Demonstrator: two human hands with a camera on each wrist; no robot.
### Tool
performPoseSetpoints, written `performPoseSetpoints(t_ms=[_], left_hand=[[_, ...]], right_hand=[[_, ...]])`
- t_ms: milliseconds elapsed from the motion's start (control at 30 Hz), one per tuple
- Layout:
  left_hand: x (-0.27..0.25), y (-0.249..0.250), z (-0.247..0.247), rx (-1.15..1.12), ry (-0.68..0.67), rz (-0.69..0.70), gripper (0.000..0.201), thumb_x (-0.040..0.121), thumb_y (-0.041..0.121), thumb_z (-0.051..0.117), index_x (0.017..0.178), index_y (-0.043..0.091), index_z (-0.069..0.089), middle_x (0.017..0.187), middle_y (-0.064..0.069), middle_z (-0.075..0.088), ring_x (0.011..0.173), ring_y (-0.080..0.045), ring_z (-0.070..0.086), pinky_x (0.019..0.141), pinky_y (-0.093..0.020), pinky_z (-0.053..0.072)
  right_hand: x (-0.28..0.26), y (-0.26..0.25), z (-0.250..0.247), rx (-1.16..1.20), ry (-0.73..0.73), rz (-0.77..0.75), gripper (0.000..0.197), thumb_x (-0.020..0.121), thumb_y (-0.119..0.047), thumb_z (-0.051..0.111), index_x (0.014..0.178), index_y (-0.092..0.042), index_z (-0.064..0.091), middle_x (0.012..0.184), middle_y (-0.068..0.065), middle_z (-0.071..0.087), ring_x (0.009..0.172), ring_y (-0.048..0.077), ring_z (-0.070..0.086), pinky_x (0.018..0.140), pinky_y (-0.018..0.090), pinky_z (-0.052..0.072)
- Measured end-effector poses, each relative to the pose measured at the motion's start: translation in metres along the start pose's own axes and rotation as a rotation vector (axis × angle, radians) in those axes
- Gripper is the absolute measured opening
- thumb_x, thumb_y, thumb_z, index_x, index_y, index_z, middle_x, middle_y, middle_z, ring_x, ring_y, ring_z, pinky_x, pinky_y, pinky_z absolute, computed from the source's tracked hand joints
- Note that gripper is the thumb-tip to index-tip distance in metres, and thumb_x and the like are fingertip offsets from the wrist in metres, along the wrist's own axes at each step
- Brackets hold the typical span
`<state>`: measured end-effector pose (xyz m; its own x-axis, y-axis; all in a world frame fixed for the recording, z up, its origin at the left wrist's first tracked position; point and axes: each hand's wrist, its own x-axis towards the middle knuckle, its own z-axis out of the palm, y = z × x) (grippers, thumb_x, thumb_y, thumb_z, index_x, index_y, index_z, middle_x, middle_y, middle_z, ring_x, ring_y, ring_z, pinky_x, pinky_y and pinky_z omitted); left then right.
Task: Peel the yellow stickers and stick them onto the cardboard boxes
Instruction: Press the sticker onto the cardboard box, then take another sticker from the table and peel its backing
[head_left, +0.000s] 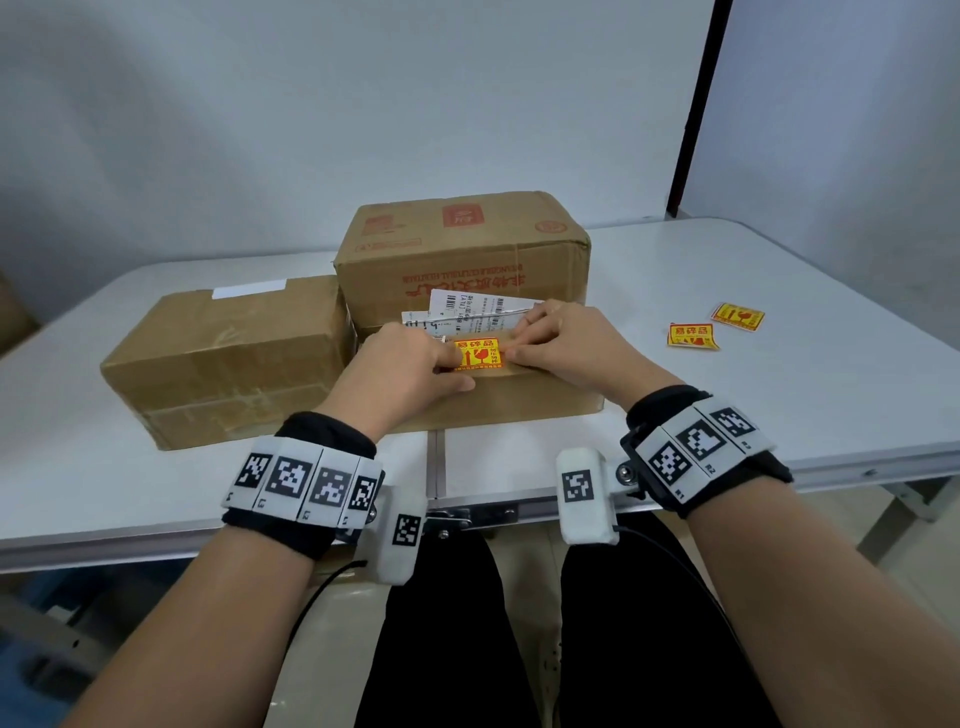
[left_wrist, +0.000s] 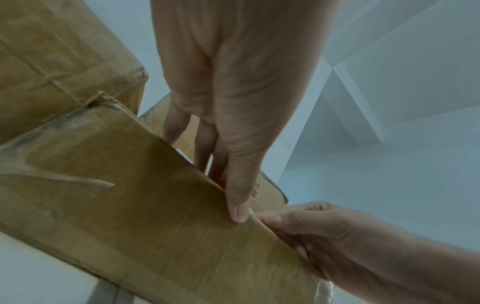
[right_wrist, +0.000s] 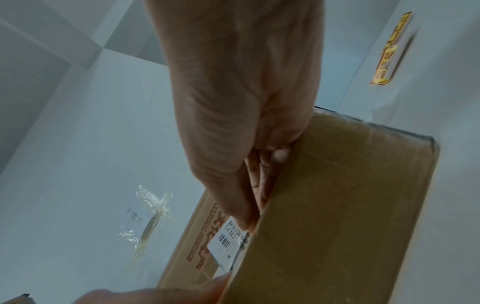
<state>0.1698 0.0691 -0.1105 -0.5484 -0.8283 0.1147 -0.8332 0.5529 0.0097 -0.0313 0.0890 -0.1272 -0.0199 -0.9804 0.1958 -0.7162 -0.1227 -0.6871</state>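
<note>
Both wrists, strapped with marker bands, reach out over the near edge of the bench (head_left: 779, 415) to the front box (head_left: 519, 400), the nearest of three cardboard boxes. On top of the front box, near its front edge, lies a yellow sticker (head_left: 478, 354), and both hands are on it. The left hand (head_left: 400, 374) covers the sticker's left end, its fingers (head_left: 447, 358) laid straight and flat, the thumb pressing at the box's front edge. The right hand (head_left: 566, 343) works the sticker's right end, its fingers (head_left: 519, 353) stretched out and pressing down; neither hand grips anything, as far as the head view shows. White shipping labels (head_left: 467, 312) lie on the front box just behind the sticker.

Behind the front box stands the tall box (head_left: 462, 249), and to the left of the front box, touching it, the long box (head_left: 223, 353). No yellow sticker shows on either, though their hidden faces cannot be checked. To the right of the front box, well apart on the bench, lie two spare stickers (head_left: 693, 335) with curled edges; whether they are on their backing cannot be told.

By my reckoning the work is about a third done: one sticker is being smoothed on, and two boxes and two stickers wait. Left to do is peeling each spare and pressing it on a bare box.
</note>
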Motion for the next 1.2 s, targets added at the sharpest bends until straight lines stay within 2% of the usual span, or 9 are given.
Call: performPoseSetpoints(t_ms=[133,200,267,467,567,700,800,967,1200], left_hand=[[-0.001,0.001,-0.005,-0.103,-0.008,0.002,0.034,0.091,0.044,0.059,0.113,0.023,0.072,0.114,-0.004,0.070,0.109,-0.021,0.059,0.092,-0.036,0.049],[0.002,-0.003,-0.009,-0.310,0.042,-0.058,0.022,0.087,0.041,0.066,0.093,0.024,0.078,0.104,0.002,0.073,0.101,-0.019,0.061,0.086,-0.034,0.051],[0.007,-0.006,-0.018,-0.459,0.139,-0.099,0.024,0.087,0.038,0.067,0.076,0.020,0.077,0.093,0.008,0.075,0.086,-0.015,0.067,0.074,-0.032,0.055],[0.038,0.022,-0.060,-0.577,0.289,-0.046,0.024,0.093,0.042,0.057,0.096,0.025,0.075,0.088,0.012,0.073,0.079,-0.009,0.068,0.060,-0.014,0.047],[0.063,0.049,-0.076,-0.553,0.247,0.017,0.022,0.095,0.042,0.054,0.096,0.027,0.071,0.084,0.010,0.072,0.058,0.003,0.057,0.045,-0.008,0.039],[0.101,0.080,-0.081,-0.536,0.217,0.110,0.025,0.092,0.041,0.058,0.088,0.024,0.076,0.077,0.012,0.069,0.074,-0.007,0.062,0.069,-0.020,0.048],[0.126,0.100,-0.078,-0.632,0.150,0.152,0.021,0.091,0.039,0.060,0.087,0.024,0.075,0.084,0.008,0.075,0.079,-0.003,0.070,0.082,-0.030,0.056],[0.152,0.124,-0.076,-0.752,0.123,0.189,0.023,0.092,0.034,0.060,0.093,0.017,0.075,0.090,0.011,0.074,0.077,0.002,0.070,0.084,-0.028,0.057],[0.173,0.140,-0.066,-0.929,0.063,0.176,0.020,0.092,0.029,0.062,0.090,0.014,0.075,0.093,0.008,0.075,0.077,-0.005,0.073,0.082,-0.027,0.058]], right_hand=[[-0.002,0.000,-0.002,0.020,0.001,-0.032,0.015,0.084,-0.025,0.071,0.092,-0.016,0.079,0.097,-0.006,0.066,0.094,0.004,0.053,0.074,0.008,0.039],[-0.003,0.000,-0.003,0.036,0.022,-0.027,0.015,0.085,-0.025,0.070,0.091,-0.015,0.079,0.096,-0.005,0.070,0.093,0.007,0.058,0.081,0.018,0.045],[-0.002,0.002,-0.008,0.115,0.042,0.002,0.015,0.087,-0.026,0.067,0.092,-0.018,0.079,0.092,-0.008,0.071,0.087,0.006,0.061,0.077,0.017,0.047],[0.007,0.027,-0.056,0.354,0.381,0.086,0.018,0.089,-0.009,0.058,0.091,-0.011,0.076,0.079,0.005,0.073,0.065,0.009,0.065,0.065,0.016,0.053],[0.015,0.062,-0.083,0.342,0.519,0.188,0.024,0.085,-0.003,0.053,0.089,-0.015,0.073,0.084,0.006,0.073,0.067,0.011,0.066,0.068,0.021,0.053],[0.019,0.110,-0.106,0.133,0.475,0.377,0.031,0.086,-0.002,0.049,0.098,-0.018,0.072,0.110,0.011,0.070,0.104,0.027,0.064,0.093,0.039,0.052],[0.018,0.134,-0.113,-0.006,0.352,0.487,0.035,0.086,-0.003,0.047,0.113,-0.014,0.068,0.125,0.010,0.063,0.114,0.028,0.057,0.088,0.030,0.048],[0.023,0.160,-0.113,-0.160,0.125,0.584,0.040,0.086,-0.019,0.063,0.125,-0.014,0.059,0.130,0.007,0.057,0.121,0.024,0.051,0.089,0.025,0.042],[0.027,0.174,-0.116,-0.224,0.079,0.601,0.035,0.081,-0.015,0.071,0.115,-0.016,0.063,0.124,0.004,0.060,0.116,0.020,0.055,0.084,0.022,0.042]])
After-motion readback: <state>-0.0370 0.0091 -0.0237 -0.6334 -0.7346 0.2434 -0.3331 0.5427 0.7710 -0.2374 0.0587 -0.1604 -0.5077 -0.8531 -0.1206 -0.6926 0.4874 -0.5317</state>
